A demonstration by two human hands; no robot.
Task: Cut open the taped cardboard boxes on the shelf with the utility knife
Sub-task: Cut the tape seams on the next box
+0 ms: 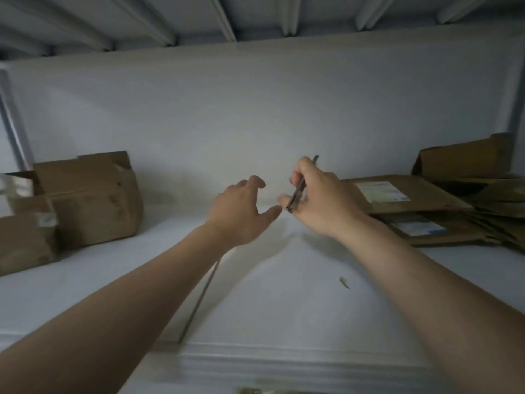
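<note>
Dim white back wall (pixel 255 109) beneath a ribbed metal deck (pixel 227 18) (grey upright post (pixel 11 123) at far left)

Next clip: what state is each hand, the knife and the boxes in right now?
left hand: empty, fingers loosely spread.
right hand: grips the utility knife.
utility knife: held with its tip up, touching no box.
boxes on the left: standing, not flattened.
boxes on the right: flattened, stacked.

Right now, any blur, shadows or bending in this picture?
Head view: dim grey light; bare left hand motion-smeared; right hand gripping the slim dark utility knife casts soft shadows on the white shelf; wide-angle lens bows the edges.
</note>
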